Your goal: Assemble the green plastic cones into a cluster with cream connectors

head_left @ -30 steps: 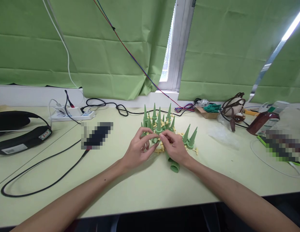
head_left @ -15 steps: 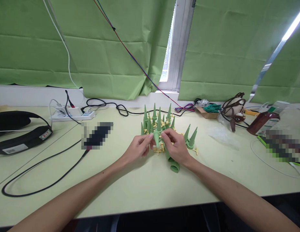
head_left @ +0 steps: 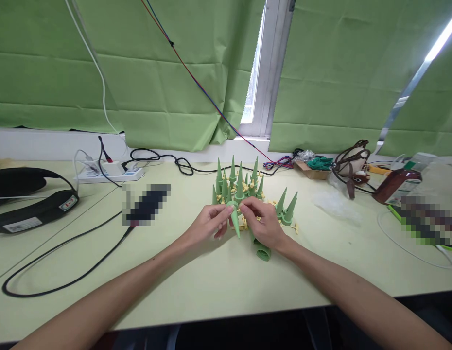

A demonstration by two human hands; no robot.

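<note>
A green plastic watering spike (head_left: 235, 223) is pinched near its wide end by my left hand (head_left: 211, 221), its point tilted down toward me. Close against that wide end, the fingers of my right hand (head_left: 264, 221) are pressed together. What they grip is too small and hidden to name. Behind both hands stand several more green spikes (head_left: 255, 170), points up, with small yellow T-shaped valves (head_left: 244, 227) scattered among them. Two spikes (head_left: 289, 209) stand to the right of my right hand. Partly under that hand lies a green threaded tube (head_left: 263, 253).
To the left are a power strip (head_left: 105, 174), a black cable (head_left: 65, 287) and a black padded device (head_left: 36, 211). On the right lie clear plastic bags (head_left: 337, 206), a cardboard box (head_left: 311, 170) and a brown bottle (head_left: 397, 184). The table's front edge runs below my forearms.
The spike in my left hand has tilted, its point now lower and nearer to me. My right fingertips have shifted slightly left and down beside its wide end.
</note>
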